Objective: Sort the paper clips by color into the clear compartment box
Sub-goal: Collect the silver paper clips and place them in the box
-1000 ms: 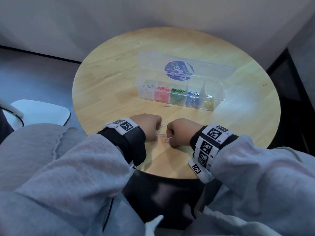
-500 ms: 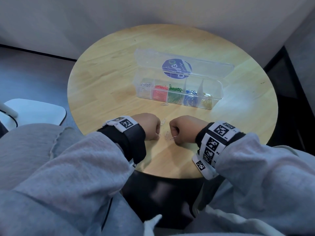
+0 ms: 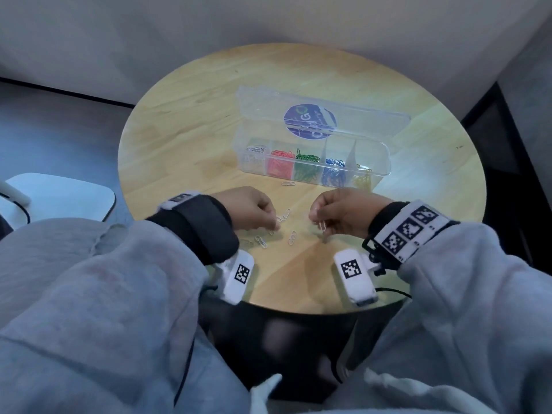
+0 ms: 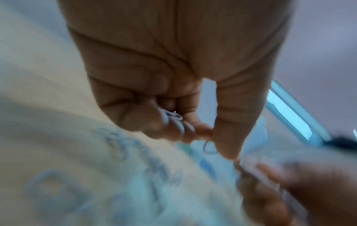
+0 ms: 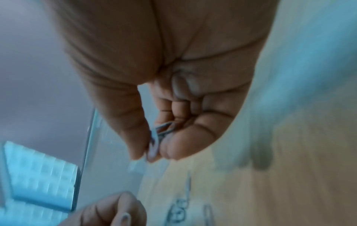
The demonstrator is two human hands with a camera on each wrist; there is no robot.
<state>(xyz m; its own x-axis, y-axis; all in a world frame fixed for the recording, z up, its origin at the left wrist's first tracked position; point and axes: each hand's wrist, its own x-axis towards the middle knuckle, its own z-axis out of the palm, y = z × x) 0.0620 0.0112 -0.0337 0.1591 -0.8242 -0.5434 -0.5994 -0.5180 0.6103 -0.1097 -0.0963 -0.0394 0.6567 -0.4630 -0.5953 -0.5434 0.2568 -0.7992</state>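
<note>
A clear compartment box (image 3: 379, 162) lies open on the round wooden table (image 3: 185, 138). It holds white, red, green, blue and yellow clips in separate cells. My left hand (image 3: 254, 212) hovers near the table's front edge and pinches white paper clips (image 4: 173, 117) in its curled fingers. My right hand (image 3: 337, 213) sits beside it, lifted a little, pinching a white paper clip (image 3: 322, 226) between thumb and forefinger; that same clip (image 5: 156, 137) shows clearly in the right wrist view. Several loose white clips (image 3: 292, 237) lie on the wood between and below the hands.
One stray white clip (image 3: 288, 184) lies just in front of the box. The box lid (image 3: 322, 115) leans back behind it, with a round purple label. A white chair seat (image 3: 59, 195) stands to the left of the table. A wall runs close behind.
Both hands have risen off the table and drawn apart. The right hand now has a white clip lifted clear of the wood. More loose clips show under the left hand.
</note>
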